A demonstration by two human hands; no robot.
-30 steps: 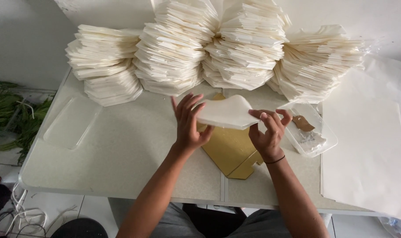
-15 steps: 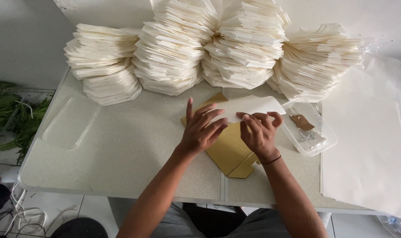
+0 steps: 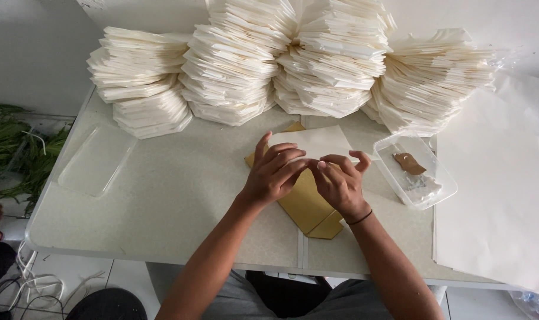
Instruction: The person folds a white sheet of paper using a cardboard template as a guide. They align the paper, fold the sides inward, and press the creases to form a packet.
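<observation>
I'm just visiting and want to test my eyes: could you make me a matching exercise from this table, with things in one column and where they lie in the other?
Things:
1. white sheet
2. clear tray
3. clear lid
4. folded paper stacks

Places:
a. left part of the table
b. along the table's far edge
c. under both hands
d. right of the hands

Pairs: 1-c, 2-d, 3-a, 4-b
</observation>
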